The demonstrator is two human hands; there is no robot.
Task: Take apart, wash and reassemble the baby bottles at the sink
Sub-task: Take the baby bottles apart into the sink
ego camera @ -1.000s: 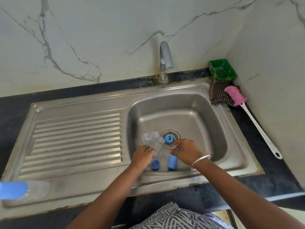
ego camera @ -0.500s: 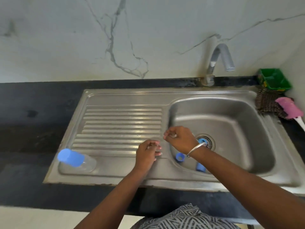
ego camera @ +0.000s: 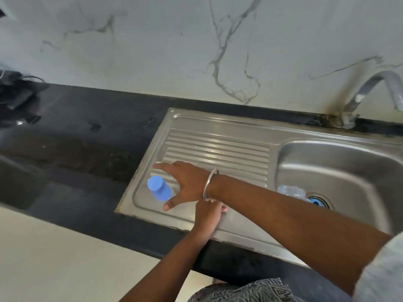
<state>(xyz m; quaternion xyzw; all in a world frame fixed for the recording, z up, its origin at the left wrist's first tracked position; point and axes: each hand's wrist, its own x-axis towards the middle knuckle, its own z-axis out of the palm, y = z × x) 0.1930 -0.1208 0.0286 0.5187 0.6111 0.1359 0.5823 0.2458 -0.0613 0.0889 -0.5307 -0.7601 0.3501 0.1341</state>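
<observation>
Right hand (ego camera: 185,184) spread wide over the left end of the ribbed drainboard (ego camera: 218,149), forefinger stretched straight toward the board's far-left corner, thumb splayed toward the near rim, nothing yet in its grasp. Between thumb and forefinger, close against the palm, the blue-capped baby bottle (ego camera: 159,188), lying in the drainboard's near-left corner, cap tilted up and to the left, clear body mostly hidden under the hand. Thin metal bangle (ego camera: 210,184) round the right wrist. Left hand (ego camera: 207,212) tucked beneath that wrist, resting on the flat front rim of the steel sink (ego camera: 239,227); fingers mostly covered by the right forearm, so cannot tell how far curled or whether anything is held. In the basin to the right, a clear bottle part (ego camera: 292,191) lying beside the drain (ego camera: 320,201), with a small blue piece (ego camera: 315,202) sitting on the drain itself. Curved grey tap (ego camera: 368,92) at the far right, above the back edge. Black countertop (ego camera: 76,138) running left of the sink, some dark, blurred objects (ego camera: 15,92) at its far-left corner. White marble-veined wall (ego camera: 196,51) behind. No brand, label or readable writing on the bottle, cap or sink.
</observation>
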